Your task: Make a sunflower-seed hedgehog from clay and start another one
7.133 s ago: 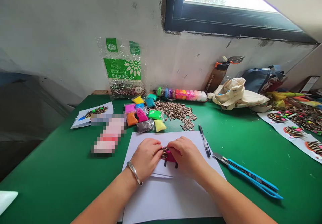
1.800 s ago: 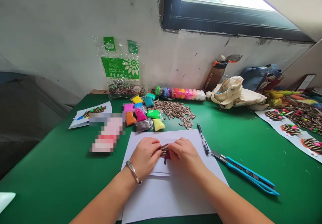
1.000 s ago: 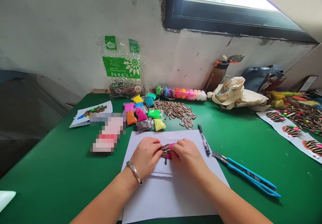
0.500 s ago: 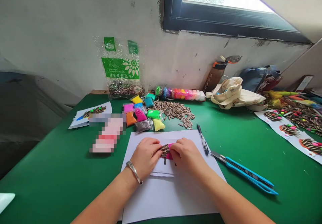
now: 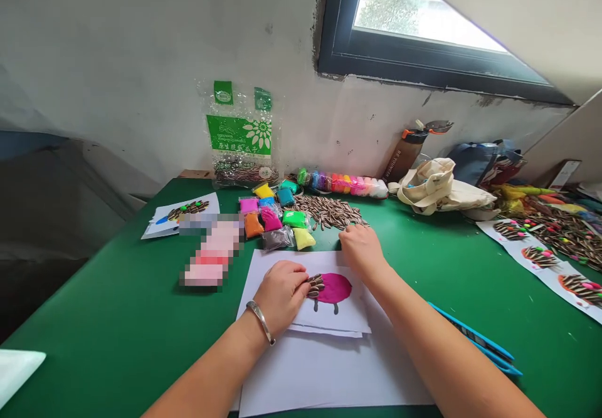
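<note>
My left hand (image 5: 281,294), with a silver bangle at the wrist, rests on a small white paper (image 5: 352,324), fingers spread around its left part. Beside its fingertips, sunflower seeds (image 5: 316,286) overlap in rows on the left end of a flat pink clay oval (image 5: 336,288). Two dark stubs show below the oval. My right hand (image 5: 363,249) is at the near edge of a loose pile of sunflower seeds (image 5: 324,210). Its fingers are curled together, and whatever is between them is hidden. Larger white sheets (image 5: 329,374) lie beneath the small paper.
Bagged coloured clay (image 5: 270,219) lies left of the seed pile. Behind stand a seed bag (image 5: 242,145) and a bottle (image 5: 405,155). A blue cutter (image 5: 489,346) is partly behind my right forearm. Decorated papers (image 5: 183,214) lie at left, a finished strip (image 5: 540,258) at right.
My right hand has moved from the pink clay up and away to the seed pile, uncovering the oval. It now covers the pen. My left hand stays by the seeds; the view has shifted slightly.
</note>
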The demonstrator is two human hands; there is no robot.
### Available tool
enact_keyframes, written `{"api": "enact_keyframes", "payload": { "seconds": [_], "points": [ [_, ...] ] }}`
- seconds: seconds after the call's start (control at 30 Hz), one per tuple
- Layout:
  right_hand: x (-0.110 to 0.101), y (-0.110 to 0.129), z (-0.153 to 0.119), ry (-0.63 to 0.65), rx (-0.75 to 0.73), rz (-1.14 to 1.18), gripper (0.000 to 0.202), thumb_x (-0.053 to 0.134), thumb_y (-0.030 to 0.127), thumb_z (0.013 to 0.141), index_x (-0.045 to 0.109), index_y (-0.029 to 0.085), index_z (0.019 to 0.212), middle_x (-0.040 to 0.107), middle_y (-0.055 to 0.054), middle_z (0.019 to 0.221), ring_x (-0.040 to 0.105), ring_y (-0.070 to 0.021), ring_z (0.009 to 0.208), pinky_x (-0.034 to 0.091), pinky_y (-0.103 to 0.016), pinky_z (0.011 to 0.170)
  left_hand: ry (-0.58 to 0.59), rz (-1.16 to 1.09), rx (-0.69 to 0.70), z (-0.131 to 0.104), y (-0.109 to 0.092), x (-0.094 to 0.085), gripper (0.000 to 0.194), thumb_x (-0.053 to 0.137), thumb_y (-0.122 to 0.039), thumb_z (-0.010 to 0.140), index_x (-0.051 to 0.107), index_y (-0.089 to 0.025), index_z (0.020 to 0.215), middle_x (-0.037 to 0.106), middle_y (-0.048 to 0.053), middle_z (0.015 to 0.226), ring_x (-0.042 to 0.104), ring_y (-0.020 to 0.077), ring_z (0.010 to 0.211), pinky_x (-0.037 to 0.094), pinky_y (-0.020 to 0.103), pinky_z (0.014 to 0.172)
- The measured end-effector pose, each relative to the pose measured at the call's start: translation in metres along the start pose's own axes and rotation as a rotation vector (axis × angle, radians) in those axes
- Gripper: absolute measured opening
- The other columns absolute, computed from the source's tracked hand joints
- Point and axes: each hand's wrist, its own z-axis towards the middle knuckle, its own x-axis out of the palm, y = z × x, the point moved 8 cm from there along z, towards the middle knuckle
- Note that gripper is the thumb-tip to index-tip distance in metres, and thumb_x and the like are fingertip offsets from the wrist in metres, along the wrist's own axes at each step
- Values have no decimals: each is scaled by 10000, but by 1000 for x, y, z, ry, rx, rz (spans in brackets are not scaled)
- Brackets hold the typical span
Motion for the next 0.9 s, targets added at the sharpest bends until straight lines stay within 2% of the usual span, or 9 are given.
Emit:
{"api": "enact_keyframes", "payload": {
  "seconds": [0.17,0.27,0.37,0.5,0.67,0.77,0.9],
  "points": [
    [-6,1,-10,-55,62,25,193,425,52,800,598,130,836,606,-125,857,533,-217,821,301,-301,663,5,1,-1,-1,1,2,202,518,-171,828,719,-182,854,674,66,941,570,224,933,467,392,865],
    [-21,2,-33,-109,125,276,210,363,120,886,569,162,869,602,-62,769,522,-175,714,325,-272,634,17,-10,-5,-2,-1,2,203,515,-166,831,717,-176,854,669,63,934,565,218,929,465,383,863],
    [-29,21,-63,-35,16,626,214,377,216,923,581,196,863,608,-21,757,528,-144,679,365,-239,630,23,-13,-9,-1,-1,1,200,520,-170,831,718,-172,853,668,63,933,563,216,929,462,382,866],
    [-32,39,-88,59,-96,862,217,436,143,886,640,213,867,612,-13,783,545,-130,714,395,-214,641,29,-12,-10,0,-1,1,192,535,-167,823,720,-162,871,672,68,940,565,218,933,460,382,872],
    [-21,44,-85,121,-95,910,210,487,99,846,662,207,799,636,4,736,548,-123,679,391,-208,612,8,-7,2,1,-2,-1,187,541,-170,819,720,-161,873,676,70,939,574,216,931,472,370,860],
    [-16,44,-82,104,-92,903,186,511,113,839,663,203,779,639,7,707,544,-121,645,386,-208,592,10,-6,3,1,-2,0,187,542,-173,820,718,-160,880,675,70,940,577,215,931,476,370,858],
    [-15,44,-83,77,-96,916,200,488,120,858,661,218,845,656,8,756,565,-120,678,404,-208,619,10,-4,5,0,-1,0,185,544,-172,817,717,-168,883,675,68,938,578,215,932,477,372,857]
  ]
}}
